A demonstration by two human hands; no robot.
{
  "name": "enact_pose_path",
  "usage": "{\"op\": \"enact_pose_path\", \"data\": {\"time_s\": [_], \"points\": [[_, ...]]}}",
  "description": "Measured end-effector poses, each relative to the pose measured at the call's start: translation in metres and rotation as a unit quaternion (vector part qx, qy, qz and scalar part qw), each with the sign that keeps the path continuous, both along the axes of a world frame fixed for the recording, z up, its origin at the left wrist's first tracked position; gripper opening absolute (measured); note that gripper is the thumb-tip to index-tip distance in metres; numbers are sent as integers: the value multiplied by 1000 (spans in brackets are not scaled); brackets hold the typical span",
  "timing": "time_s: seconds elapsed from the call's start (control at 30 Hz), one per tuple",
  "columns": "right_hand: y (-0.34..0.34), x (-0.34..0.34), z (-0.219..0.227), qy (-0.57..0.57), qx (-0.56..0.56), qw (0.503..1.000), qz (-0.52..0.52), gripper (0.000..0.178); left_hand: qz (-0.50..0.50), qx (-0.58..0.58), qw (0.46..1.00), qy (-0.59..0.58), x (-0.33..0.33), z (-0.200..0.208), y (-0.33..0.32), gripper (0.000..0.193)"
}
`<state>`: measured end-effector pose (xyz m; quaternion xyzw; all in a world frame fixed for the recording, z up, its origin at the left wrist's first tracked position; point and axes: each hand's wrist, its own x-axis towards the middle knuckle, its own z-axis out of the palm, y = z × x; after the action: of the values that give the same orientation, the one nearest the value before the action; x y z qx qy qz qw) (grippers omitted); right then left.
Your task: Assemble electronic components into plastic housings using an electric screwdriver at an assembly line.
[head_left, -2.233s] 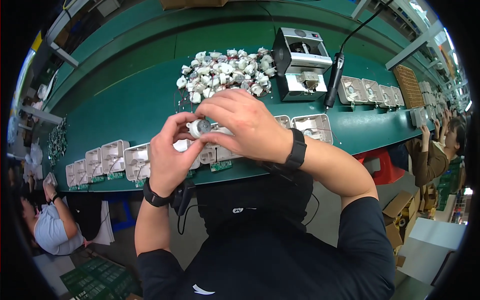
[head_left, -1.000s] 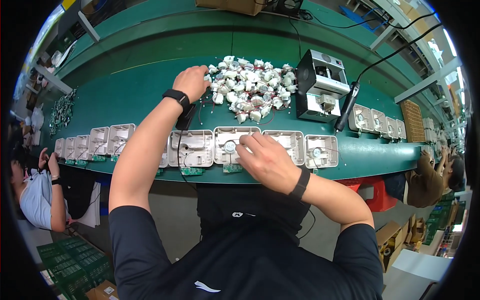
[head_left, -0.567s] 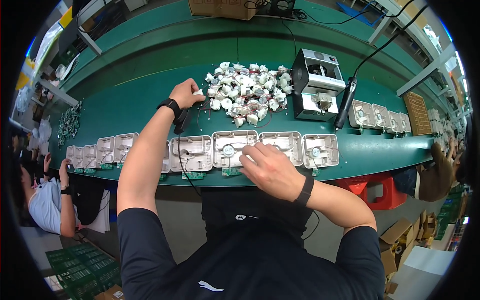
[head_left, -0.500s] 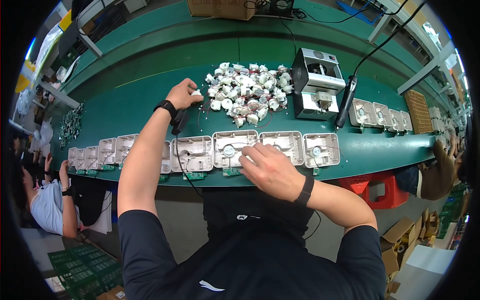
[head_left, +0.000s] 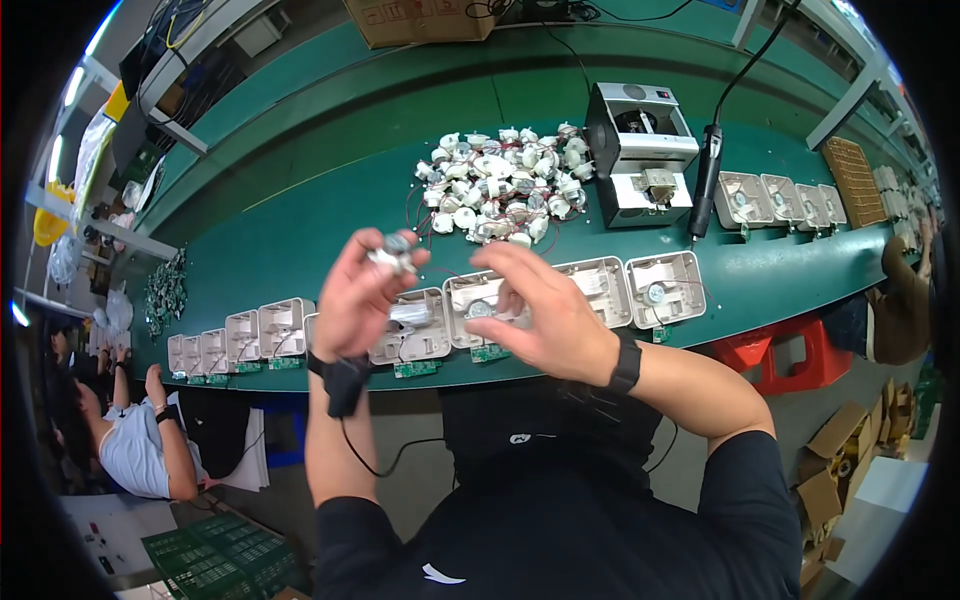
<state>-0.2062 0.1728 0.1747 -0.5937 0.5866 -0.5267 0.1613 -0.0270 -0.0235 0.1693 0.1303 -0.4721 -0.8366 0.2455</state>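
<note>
My left hand (head_left: pixel 352 300) is raised above the row of housings, its fingers closed on a small white motor-like part (head_left: pixel 392 258) with a round metallic end. My right hand (head_left: pixel 552 315) hovers to the right of it, fingers curved and apart, with nothing visible in them. Beneath both hands runs a row of open white plastic housings (head_left: pixel 410 348). The rightmost housing (head_left: pixel 680 268) has a round metallic piece inside and a thin red wire. Green circuit boards (head_left: pixel 418 369) hang at the housings' near edges. Beyond my hands lies a heap of similar white parts (head_left: pixel 495 190) with red wires.
Right of the heap stands a black-and-silver bench machine (head_left: pixel 645 160). A corded black electric screwdriver (head_left: pixel 707 185) hangs beside it. More housings (head_left: pixel 745 205) sit at the right, near a brown woven tray (head_left: pixel 853 180). Small green boards (head_left: pixel 165 290) are piled at the left, near a co-worker (head_left: pixel 150 440).
My left hand has come back from the heap's left side toward me, bringing a white part. My right hand has lifted off a housing and its fingers have spread. The view has shifted slightly.
</note>
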Motion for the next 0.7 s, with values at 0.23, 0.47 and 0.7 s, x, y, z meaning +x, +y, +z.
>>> {"op": "enact_pose_path", "data": {"time_s": [0.23, 0.47, 0.7], "points": [[-17, 3, 13, -181, 311, 913, 191, 22, 58, -65, 995, -42, 9, 5, 64, 36], [-11, -9, 6, -300, 267, 899, 177, 27, 22, -163, 973, -159, 35, -14, 95, 30], [3, 4, 0, -346, 252, 888, 168, 25, -16, 37, 999, -19, 41, -44, 126, 35]]}}
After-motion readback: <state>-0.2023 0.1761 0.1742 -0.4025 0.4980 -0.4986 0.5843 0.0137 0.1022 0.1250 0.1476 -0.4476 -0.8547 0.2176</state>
